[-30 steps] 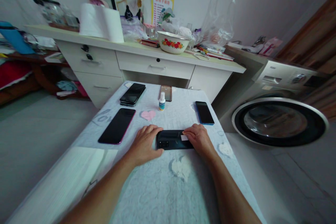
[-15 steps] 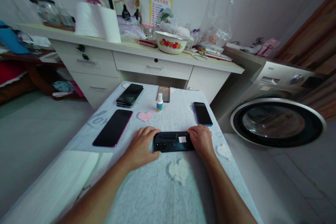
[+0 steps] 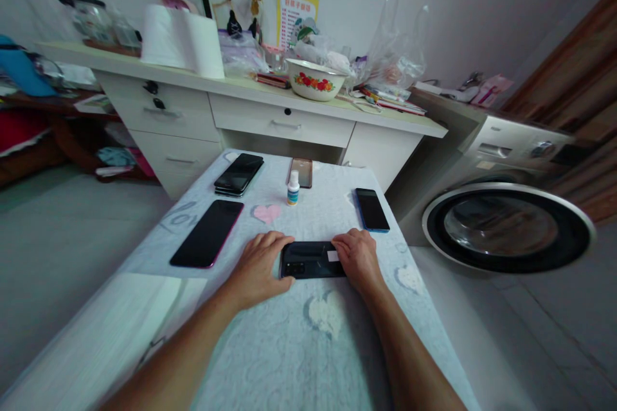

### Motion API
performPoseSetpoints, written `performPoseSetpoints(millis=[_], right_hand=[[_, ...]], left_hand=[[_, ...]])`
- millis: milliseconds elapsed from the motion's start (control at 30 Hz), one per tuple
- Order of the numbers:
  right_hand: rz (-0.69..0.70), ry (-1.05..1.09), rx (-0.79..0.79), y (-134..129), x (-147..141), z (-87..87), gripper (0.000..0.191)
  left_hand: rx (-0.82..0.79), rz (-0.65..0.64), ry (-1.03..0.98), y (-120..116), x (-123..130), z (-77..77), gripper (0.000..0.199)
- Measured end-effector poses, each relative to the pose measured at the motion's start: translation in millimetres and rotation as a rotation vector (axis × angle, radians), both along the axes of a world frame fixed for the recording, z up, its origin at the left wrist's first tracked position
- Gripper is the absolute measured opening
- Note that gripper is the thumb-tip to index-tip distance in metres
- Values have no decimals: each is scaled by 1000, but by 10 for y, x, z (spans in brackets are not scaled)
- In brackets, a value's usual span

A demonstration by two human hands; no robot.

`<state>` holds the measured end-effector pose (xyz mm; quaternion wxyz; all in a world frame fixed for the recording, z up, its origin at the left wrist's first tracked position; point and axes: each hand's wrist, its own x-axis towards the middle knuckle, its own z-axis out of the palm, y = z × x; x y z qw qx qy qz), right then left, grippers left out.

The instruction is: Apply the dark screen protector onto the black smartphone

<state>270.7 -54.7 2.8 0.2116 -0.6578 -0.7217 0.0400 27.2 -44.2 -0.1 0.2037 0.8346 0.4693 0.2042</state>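
Observation:
A dark phone (image 3: 311,259) lies back up on the cloth-covered table, its camera block at the left and a white label toward the right. My left hand (image 3: 260,268) grips its left end, thumb at the lower corner and fingers at the upper one. Over the right end lies my right hand (image 3: 357,259), its fingers pressed together on the phone and covering part of the label. Beyond the hands stands a small white bottle (image 3: 293,189), with a brown-edged phone case (image 3: 301,173) behind it.
A pink-edged phone (image 3: 208,234) and stacked phones (image 3: 239,173) lie at the left; a blue-edged phone (image 3: 373,209) lies at the right. Behind the table is a white desk (image 3: 284,122) bearing a flowered bowl (image 3: 315,80). A washing machine (image 3: 506,160) with its door open stands right.
My right hand has slid left along the phone and now covers part of the white label. My left hand stays at the left end.

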Motion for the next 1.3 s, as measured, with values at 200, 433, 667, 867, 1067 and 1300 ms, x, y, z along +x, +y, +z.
performPoseSetpoints(millis=[200, 433, 667, 867, 1067, 1300], right_hand=[[-100, -26, 19, -13, 144, 20, 18], [-163, 0, 34, -46, 313, -3, 19], [-137, 76, -47, -70, 283, 76, 18], [-49, 89, -100, -91, 254, 139, 16], [63, 115, -109, -135, 194, 170, 14], [179, 106, -145, -187, 81, 204, 17]], left_hand=[[3, -8, -12, -1, -12, -7, 61], [10, -7, -14, -2, -6, -25, 60], [11, -5, -9, 1, -6, -25, 62], [7, -3, -9, 2, -10, -27, 62], [10, -3, -2, 10, -11, -29, 62], [15, -5, -12, 6, -23, -52, 62]])
